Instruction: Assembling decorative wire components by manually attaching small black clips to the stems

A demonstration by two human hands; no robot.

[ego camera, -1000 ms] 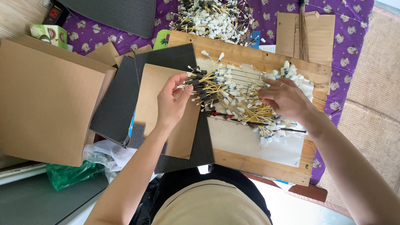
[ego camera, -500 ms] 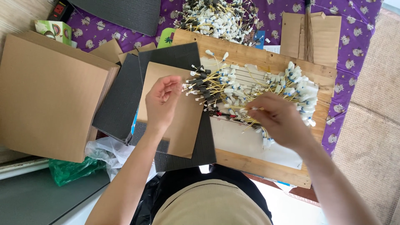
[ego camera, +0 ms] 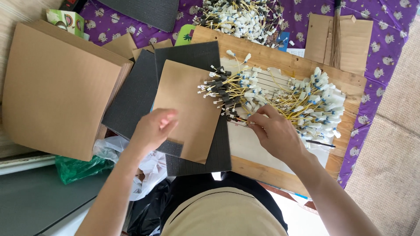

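A fanned bundle of yellow wires point(ego camera: 271, 98) with white plugs lies on a wooden board point(ego camera: 280, 59), spread over a white sheet. The right hand point(ego camera: 275, 133) sits at the bundle's near edge, fingers point(ego camera: 256, 121) pinched on a wire end. The left hand point(ego camera: 153, 129) hovers loosely curled, holding nothing, over the edge of a brown card sheet point(ego camera: 190, 109) that rests on dark foam pads point(ego camera: 135, 98). Left of that, a big stack of cardboard point(ego camera: 57, 87). Up top, another heap of wires point(ego camera: 240, 17) on the purple patterned cloth point(ego camera: 385, 39).
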